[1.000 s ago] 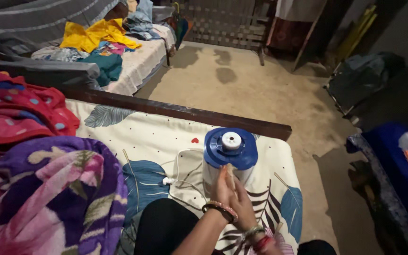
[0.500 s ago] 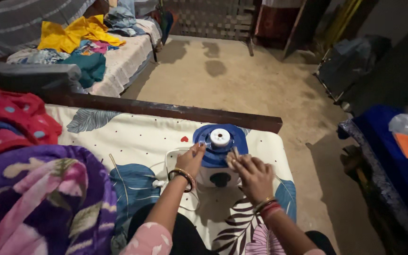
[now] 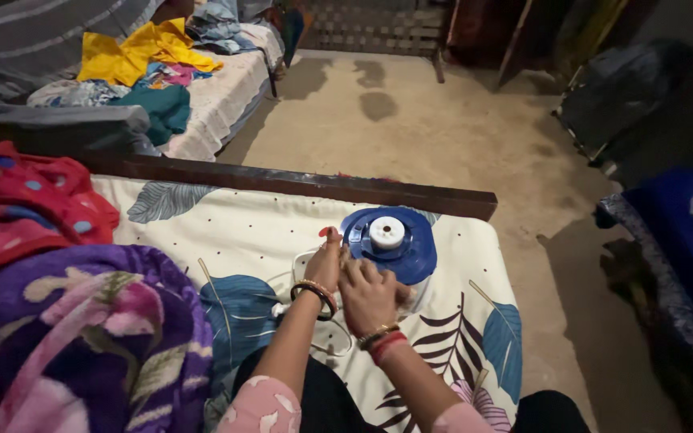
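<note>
Both hands sit together on a blue-lidded appliance (image 3: 391, 240) w/ a white knob at its centre, standing upright on the leaf-print bedsheet (image 3: 226, 232) near the bed's foot. Left hand (image 3: 326, 263) is pressed flat against the left side of the body, fingers up along the lid rim, prob. steadying it so it doesn't tip on the soft mattress. Right hand (image 3: 369, 293) is cupped over the near side just below the lid; fingers curl round, but whether it's truly clenched on anything I can't tell, as the palm hides the contact. A white cord (image 3: 314, 341) loops on the sheet just under the wrists, towards the person. Left of the grip, well apart, lies a purple floral blanket (image 3: 74, 345); beyond the grip runs the dark wooden footboard (image 3: 298, 183), then bare floor.
</note>
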